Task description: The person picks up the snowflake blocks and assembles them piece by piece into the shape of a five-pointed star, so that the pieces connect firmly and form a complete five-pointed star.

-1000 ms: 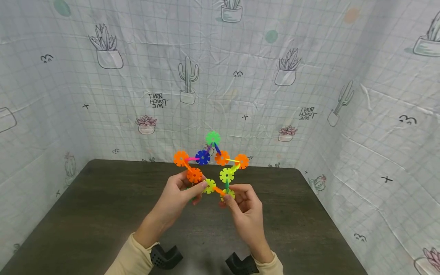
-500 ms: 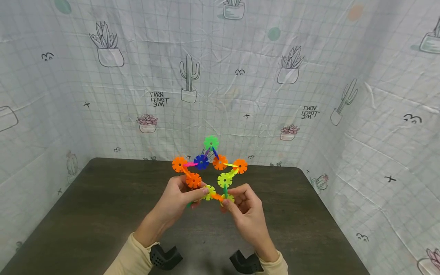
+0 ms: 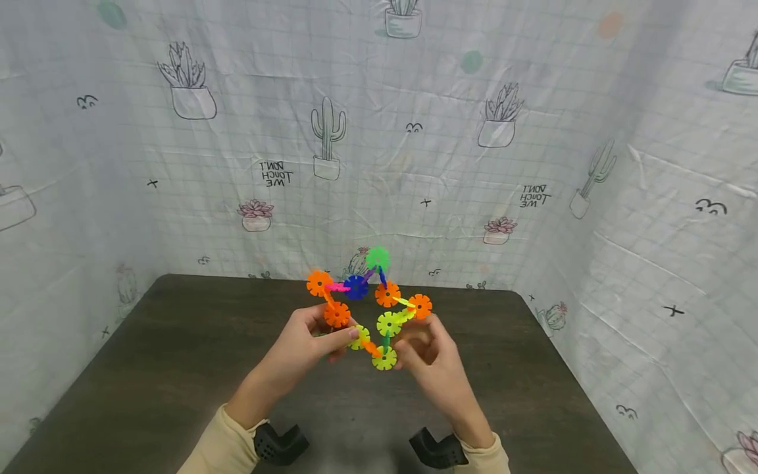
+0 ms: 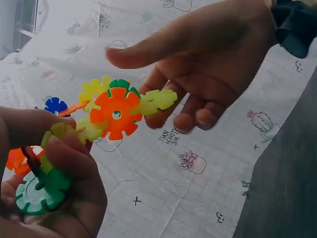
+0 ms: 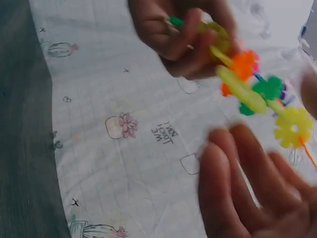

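Note:
Notched plastic snowflake discs are linked into a star-shaped ring, held up in front of me. Its light green disc (image 3: 378,259) forms the top point, with orange discs (image 3: 319,284) out at both sides. My left hand (image 3: 304,345) pinches a yellow-green disc (image 3: 358,338) at the ring's lower left. In the left wrist view, a darker green disc (image 4: 42,193) lies against that hand's palm. My right hand (image 3: 435,359) is beside the lower right discs, thumb and fingers spread apart. The right wrist view has its fingertips (image 5: 218,136) apart from the yellow disc (image 5: 294,128).
A dark wood-grain table (image 3: 195,368) lies beneath the hands. White cloth with cactus drawings (image 3: 326,138) encloses the back and both sides. Black curved mounts (image 3: 281,444) sit at both wrists.
My right hand has let go of the bottom yellow-green disc and shifted slightly right. The ring has dropped lower and tilted, its right side down. My left hand keeps its pinch.

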A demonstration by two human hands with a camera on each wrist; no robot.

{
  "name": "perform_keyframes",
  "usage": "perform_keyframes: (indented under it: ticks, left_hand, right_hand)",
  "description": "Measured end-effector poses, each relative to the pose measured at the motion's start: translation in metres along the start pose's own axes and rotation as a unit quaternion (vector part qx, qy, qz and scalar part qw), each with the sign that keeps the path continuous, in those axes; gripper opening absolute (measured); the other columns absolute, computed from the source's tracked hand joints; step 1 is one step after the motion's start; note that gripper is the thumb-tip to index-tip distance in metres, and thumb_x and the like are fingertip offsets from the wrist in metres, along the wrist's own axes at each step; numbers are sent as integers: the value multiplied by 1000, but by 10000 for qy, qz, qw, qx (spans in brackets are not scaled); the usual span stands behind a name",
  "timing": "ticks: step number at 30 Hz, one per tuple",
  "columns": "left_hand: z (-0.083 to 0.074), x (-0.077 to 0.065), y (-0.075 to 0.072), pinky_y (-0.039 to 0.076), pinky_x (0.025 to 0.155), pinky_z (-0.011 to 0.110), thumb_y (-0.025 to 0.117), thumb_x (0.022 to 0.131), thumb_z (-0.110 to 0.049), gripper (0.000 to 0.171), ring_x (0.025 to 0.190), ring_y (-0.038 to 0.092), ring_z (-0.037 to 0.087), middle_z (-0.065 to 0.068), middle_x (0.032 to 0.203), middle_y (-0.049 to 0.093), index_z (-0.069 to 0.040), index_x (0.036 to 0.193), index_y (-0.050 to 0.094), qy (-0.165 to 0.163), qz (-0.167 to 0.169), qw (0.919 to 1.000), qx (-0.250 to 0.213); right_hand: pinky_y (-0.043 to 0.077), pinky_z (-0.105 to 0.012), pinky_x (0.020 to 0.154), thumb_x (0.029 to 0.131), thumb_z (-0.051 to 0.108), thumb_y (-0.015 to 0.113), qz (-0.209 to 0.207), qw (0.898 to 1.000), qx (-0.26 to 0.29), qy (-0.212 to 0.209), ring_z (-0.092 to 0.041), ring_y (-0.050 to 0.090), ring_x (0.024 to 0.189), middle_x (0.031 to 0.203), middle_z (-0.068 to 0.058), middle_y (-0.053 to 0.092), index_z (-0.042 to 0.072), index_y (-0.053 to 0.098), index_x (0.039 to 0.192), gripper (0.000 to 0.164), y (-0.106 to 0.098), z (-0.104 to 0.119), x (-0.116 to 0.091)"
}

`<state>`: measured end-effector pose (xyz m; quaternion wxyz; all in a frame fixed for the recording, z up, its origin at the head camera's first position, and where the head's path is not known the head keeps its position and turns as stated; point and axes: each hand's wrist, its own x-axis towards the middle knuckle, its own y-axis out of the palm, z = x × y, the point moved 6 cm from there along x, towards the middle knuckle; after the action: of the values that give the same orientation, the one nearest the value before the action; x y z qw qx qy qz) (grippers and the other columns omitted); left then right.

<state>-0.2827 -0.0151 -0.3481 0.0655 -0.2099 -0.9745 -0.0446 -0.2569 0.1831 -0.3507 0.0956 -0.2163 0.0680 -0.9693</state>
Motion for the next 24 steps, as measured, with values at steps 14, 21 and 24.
perform_keyframes:
  ticks: [14, 21, 24]
  left_hand:
    - [-1, 4, -17, 49, 75, 29, 53, 107, -34, 33, 87, 57, 21, 8, 93, 61, -4, 117, 61, -231, -1135, 9859, 1208]
    - [14, 11, -51, 59, 70, 26, 56, 105, -10, 20, 73, 68, 17, 15, 95, 67, -1, 122, 58, 55, -1732, 9789, 1083]
    - [29, 15, -61, 59, 69, 25, 59, 103, -9, 22, 71, 68, 15, 14, 92, 67, -2, 123, 60, -44, -1583, 9781, 1353]
  right_hand:
    - [58, -25, 70, 105, 25, 57, -1087, 9769, 1685, 739, -14, 65, 73, 85, -4, 66, 3, 52, 101, 23, -16, -18, 18]
    - [55, -23, 67, 105, 21, 58, -932, 9657, 1761, 1664, -14, 62, 69, 83, -3, 66, 6, 50, 110, 18, -12, -51, 29]
    - [56, -23, 67, 104, 18, 58, -804, 9624, 1601, 2043, -14, 63, 69, 83, -4, 66, 7, 48, 116, 19, -10, -71, 32]
